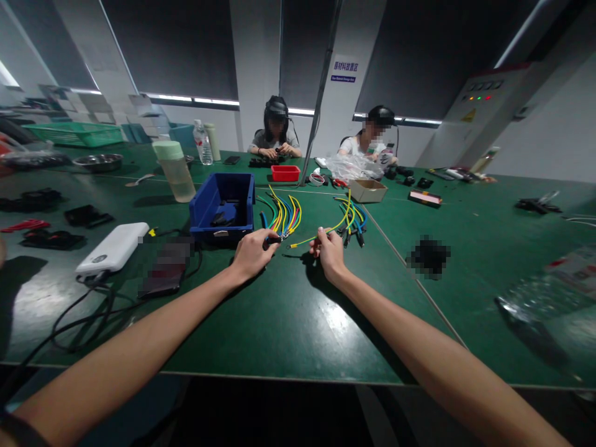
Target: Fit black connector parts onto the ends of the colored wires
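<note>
My left hand (254, 251) rests on the green table (288, 323), its fingers closed on the black end of a bundle of coloured wires (283, 217) that fans out behind it. My right hand (328, 250) pinches a single yellow wire (321, 232), which runs from a small tip at the left up to a second bunch of coloured wires (351, 218) on the right. The two hands are about a hand's width apart.
A blue bin (223, 208) stands just behind my left hand. A white power bank (113, 248) with black cables lies to the left, and a pale cup (174, 169) further back. A cardboard box (367, 189) and red tray (285, 173) sit near two seated people across the table.
</note>
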The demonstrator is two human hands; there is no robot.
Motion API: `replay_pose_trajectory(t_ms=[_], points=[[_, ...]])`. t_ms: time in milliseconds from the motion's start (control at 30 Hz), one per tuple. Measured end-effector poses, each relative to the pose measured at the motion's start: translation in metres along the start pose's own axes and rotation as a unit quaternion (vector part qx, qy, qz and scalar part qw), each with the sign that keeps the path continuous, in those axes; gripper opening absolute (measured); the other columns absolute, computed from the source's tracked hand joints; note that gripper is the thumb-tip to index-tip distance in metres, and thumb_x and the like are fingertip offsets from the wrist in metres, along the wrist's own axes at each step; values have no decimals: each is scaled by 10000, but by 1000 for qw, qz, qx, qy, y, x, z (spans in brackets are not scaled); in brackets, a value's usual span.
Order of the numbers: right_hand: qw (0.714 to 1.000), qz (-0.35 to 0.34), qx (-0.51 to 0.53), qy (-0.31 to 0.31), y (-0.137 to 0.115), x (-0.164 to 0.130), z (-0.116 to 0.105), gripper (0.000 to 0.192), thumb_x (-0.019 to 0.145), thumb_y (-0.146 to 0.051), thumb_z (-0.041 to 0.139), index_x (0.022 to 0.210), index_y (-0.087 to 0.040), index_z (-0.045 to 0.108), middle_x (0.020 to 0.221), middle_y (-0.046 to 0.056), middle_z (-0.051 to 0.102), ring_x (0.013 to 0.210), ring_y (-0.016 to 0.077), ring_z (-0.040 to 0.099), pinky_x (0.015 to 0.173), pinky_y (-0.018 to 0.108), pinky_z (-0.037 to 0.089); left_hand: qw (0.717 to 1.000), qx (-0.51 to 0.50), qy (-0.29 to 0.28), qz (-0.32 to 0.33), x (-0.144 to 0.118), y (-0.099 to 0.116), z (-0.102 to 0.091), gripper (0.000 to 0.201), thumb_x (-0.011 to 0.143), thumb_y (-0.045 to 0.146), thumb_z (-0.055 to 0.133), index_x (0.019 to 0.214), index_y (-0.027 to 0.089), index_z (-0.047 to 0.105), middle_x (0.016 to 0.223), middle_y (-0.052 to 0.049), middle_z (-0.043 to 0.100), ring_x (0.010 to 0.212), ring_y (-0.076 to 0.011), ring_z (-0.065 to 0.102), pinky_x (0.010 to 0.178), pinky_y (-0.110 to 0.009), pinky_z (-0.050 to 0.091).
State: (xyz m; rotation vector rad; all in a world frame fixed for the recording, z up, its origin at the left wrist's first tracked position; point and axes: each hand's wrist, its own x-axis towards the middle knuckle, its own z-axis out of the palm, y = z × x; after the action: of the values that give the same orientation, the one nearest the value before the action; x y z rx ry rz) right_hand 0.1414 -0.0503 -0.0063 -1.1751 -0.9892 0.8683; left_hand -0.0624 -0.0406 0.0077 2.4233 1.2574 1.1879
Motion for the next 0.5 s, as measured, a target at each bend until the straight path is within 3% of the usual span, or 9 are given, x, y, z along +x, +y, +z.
replay_pose_trajectory(t_ms=[500], points=[[998,11,57,24,-2,-9,5,331,796,-512,543,735,-203,440,548,-35,588,394,81,516,344,169,361,1000,3,-11,-1,0,-1,1,142,802,234,603,938,198,626,936,-24,690,794,-181,629,740,-294,484]])
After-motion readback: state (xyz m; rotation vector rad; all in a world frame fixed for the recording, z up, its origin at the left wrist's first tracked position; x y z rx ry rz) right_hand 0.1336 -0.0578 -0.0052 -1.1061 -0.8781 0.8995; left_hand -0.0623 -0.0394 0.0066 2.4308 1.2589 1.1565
